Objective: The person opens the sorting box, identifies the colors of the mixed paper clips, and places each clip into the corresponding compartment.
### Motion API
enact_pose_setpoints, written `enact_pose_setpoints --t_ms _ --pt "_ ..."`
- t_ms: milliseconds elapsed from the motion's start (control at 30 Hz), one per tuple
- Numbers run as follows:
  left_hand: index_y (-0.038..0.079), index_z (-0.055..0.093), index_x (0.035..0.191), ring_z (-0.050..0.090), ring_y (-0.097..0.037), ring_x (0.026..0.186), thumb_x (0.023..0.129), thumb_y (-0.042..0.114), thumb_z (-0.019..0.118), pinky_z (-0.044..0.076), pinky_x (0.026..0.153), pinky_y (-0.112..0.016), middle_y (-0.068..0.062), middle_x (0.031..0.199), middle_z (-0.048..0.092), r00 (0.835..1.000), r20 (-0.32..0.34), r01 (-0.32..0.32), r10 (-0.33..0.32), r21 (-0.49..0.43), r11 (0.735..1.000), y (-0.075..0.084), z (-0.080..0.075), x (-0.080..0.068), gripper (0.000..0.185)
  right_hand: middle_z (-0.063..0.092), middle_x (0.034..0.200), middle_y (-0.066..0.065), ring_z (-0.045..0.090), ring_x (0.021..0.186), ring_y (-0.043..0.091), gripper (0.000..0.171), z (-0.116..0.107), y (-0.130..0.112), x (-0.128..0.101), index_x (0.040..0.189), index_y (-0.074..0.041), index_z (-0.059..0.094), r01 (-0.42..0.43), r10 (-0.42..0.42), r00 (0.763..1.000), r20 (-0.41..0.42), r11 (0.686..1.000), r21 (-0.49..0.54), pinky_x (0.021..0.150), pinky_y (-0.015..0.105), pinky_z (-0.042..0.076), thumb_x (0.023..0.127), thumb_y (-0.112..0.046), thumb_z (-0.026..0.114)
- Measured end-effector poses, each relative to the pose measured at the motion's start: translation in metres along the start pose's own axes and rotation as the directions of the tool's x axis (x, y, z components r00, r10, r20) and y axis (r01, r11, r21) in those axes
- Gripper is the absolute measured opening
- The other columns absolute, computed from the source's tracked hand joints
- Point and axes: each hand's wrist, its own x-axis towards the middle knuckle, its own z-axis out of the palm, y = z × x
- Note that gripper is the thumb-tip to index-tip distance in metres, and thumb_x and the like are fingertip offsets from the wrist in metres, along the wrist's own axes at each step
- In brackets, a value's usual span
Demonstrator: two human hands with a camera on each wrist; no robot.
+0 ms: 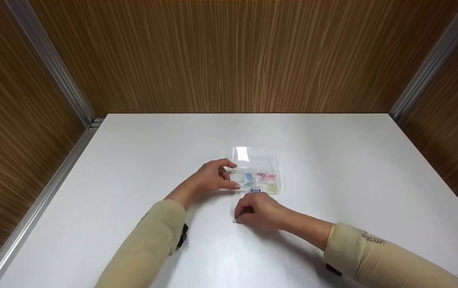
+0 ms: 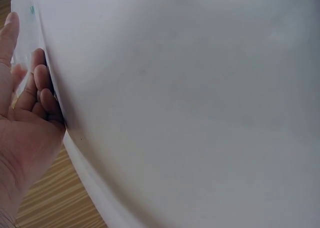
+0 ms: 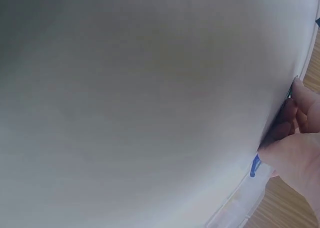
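A clear plastic compartment box [image 1: 280,182] lies on the white table with its lid [image 1: 263,158] folded back. Small coloured paper clips sit in its sections: blue clips [image 1: 248,176], green clips [image 1: 248,184], pink clips [image 1: 271,176] and yellowish ones [image 1: 271,187]. My left hand [image 1: 213,176] holds the box's left side, thumb near the front and index finger near the back. In front of the box, my right hand [image 1: 263,212] pinches a small paper clip [image 1: 235,221] at the tabletop. A blue latch [image 1: 255,191] shows on the box's front, just beyond the right hand.
The white table [image 1: 153,140] stretches out on both sides of the box. Wood-grain panels [image 1: 229,56] rise behind it and at both sides, with metal rails [image 1: 53,56] in the corners.
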Motion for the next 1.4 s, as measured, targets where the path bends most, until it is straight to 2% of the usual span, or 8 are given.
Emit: enact_pose_setpoints --t_ms 300,467,733,933,1067,1167,1267,1400 --pt "0.012 0.062 0.14 0.061 -0.014 0.083 0.088 0.024 0.09 0.047 0.087 -0.031 -0.002 0.09 0.07 1.0 -0.002 0.009 -0.009 0.001 1.0 0.0 0.0 0.0 0.06 0.061 0.082 -0.009 0.053 0.082 0.007 0.01 0.001 -0.002 0.0 0.088 -0.012 0.075 0.004 -0.002 0.999 0.043 0.999 -0.05 0.076 0.027 0.046 0.095 -0.005 0.076" --pt "0.012 0.063 0.139 0.061 -0.015 0.083 0.088 0.025 0.091 0.048 0.087 -0.032 -0.003 0.09 0.069 1.0 -0.005 0.023 -0.023 0.0 1.0 0.0 -0.001 -0.002 0.059 0.061 0.083 -0.011 0.055 0.083 0.006 0.01 0.003 -0.002 0.0 0.088 -0.012 0.074 0.015 -0.013 0.999 0.051 0.999 -0.046 0.077 0.027 0.048 0.095 -0.004 0.075" --pt "0.013 0.063 0.139 0.061 -0.015 0.083 0.088 0.026 0.091 0.048 0.086 -0.032 -0.003 0.092 0.07 1.0 -0.003 0.026 -0.026 -0.005 1.0 0.001 -0.001 -0.002 0.059 0.065 0.084 -0.011 0.058 0.085 0.006 0.009 0.001 -0.001 -0.005 0.094 -0.012 0.073 -0.026 0.023 0.999 0.03 0.996 0.083 0.08 0.025 0.049 0.098 -0.004 0.071" --pt "0.016 0.063 0.14 0.06 -0.015 0.083 0.087 0.028 0.091 0.047 0.086 -0.032 -0.002 0.092 0.069 0.999 -0.006 0.033 -0.033 0.0 0.999 0.002 0.0 -0.002 0.061 0.072 0.087 -0.002 0.059 0.084 0.007 0.006 -0.004 0.002 -0.008 0.097 -0.007 0.075 -0.032 0.031 0.999 0.011 0.981 0.19 0.078 0.022 0.047 0.096 -0.002 0.075" --pt "0.016 0.063 0.139 0.061 -0.015 0.084 0.088 0.03 0.091 0.048 0.087 -0.033 -0.002 0.093 0.069 0.999 -0.005 0.032 -0.032 0.006 0.999 0.001 0.0 -0.001 0.06 0.074 0.092 0.004 0.058 0.083 0.009 0.008 -0.011 0.004 -0.01 0.101 -0.004 0.075 -0.055 0.063 0.997 -0.032 0.974 0.219 0.075 0.021 0.047 0.096 0.002 0.073" --pt "0.016 0.063 0.139 0.062 -0.015 0.084 0.087 0.03 0.091 0.048 0.088 -0.033 -0.002 0.093 0.07 1.0 -0.006 0.029 -0.029 0.006 1.0 0.001 0.0 0.0 0.06 0.074 0.092 0.005 0.059 0.082 0.011 0.01 -0.02 0.004 -0.009 0.102 -0.003 0.076 -0.062 0.085 0.991 -0.101 0.975 0.215 0.074 0.022 0.047 0.096 0.003 0.071" --pt "0.016 0.063 0.139 0.062 -0.015 0.085 0.087 0.029 0.091 0.048 0.088 -0.033 -0.002 0.093 0.07 1.0 -0.007 0.029 -0.029 0.005 1.0 0.001 0.0 0.001 0.061 0.073 0.091 0.002 0.061 0.083 0.013 0.009 -0.031 0.004 -0.006 0.101 -0.005 0.077 -0.072 0.107 0.976 -0.189 0.981 0.18 0.074 0.025 0.048 0.097 0.001 0.071" --pt "0.015 0.063 0.14 0.062 -0.015 0.085 0.087 0.028 0.091 0.048 0.088 -0.033 -0.002 0.094 0.07 1.0 -0.002 0.03 -0.03 0.0 1.0 0.001 0.0 0.001 0.061 0.074 0.092 -0.004 0.064 0.088 0.015 0.007 -0.043 0.006 -0.001 0.102 -0.006 0.076 -0.127 0.162 0.946 -0.282 0.982 0.138 0.079 0.032 0.047 0.097 -0.004 0.074"
